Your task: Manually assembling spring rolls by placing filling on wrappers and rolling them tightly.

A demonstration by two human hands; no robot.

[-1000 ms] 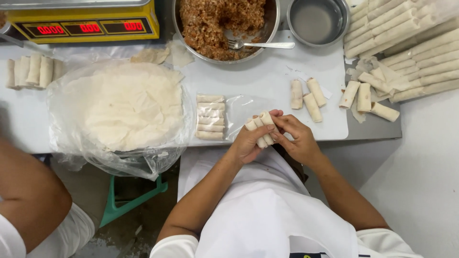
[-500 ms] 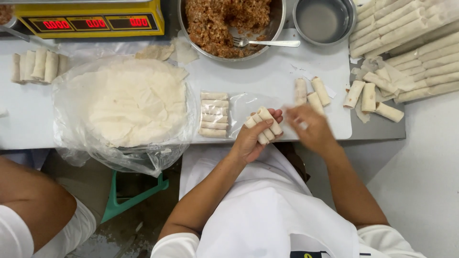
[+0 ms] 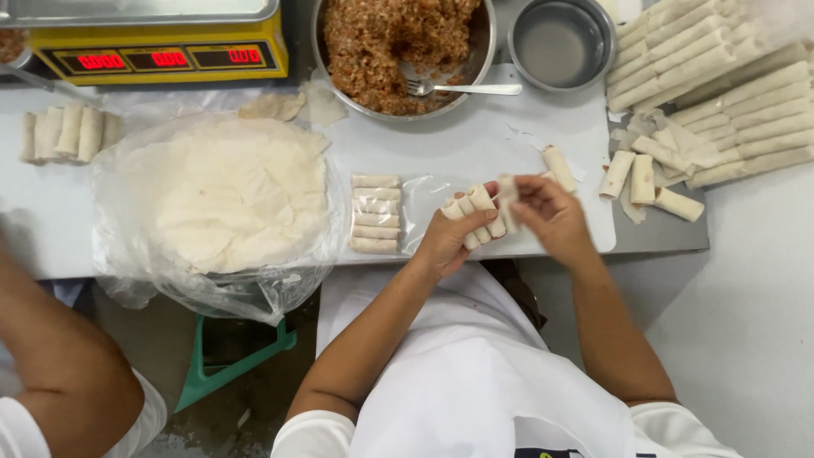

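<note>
Short pale rolled pastry pieces point(image 3: 471, 212), several side by side, lie across the fingers of the left hand point(image 3: 449, 242), whose grip is curled shut under them, thumb side up, just above the near edge of the white work surface point(image 3: 475, 144). Right hand point(image 3: 549, 216) is touching the bundle's right end; its grip pinches one more pale roll point(image 3: 507, 199) upright betw. thumb and fingertips, pressed against the others. Both hands hover over a clear plastic sheet on the surface, just right of a neat stack of five small finished rolls point(image 3: 376, 214). Further left sits a round pile of thin white wrappers point(image 3: 229, 195) inside a loose clear plastic bag. At the far edge: a big metal bowl of brown minced filling point(image 3: 398, 47) w/ a metal fork point(image 3: 462, 87) resting in it, and next to it a smaller empty-looking metal bowl point(image 3: 561, 42). A yellow digital scale w/ red display point(image 3: 161, 51) stands far left. Long uncut pale rolls point(image 3: 721, 85) are heaped at far right, w/ a few short cut pieces point(image 3: 644, 180) near them. Another person's bare forearm point(image 3: 59, 373) shows at lower left, apart from the hands.
</note>
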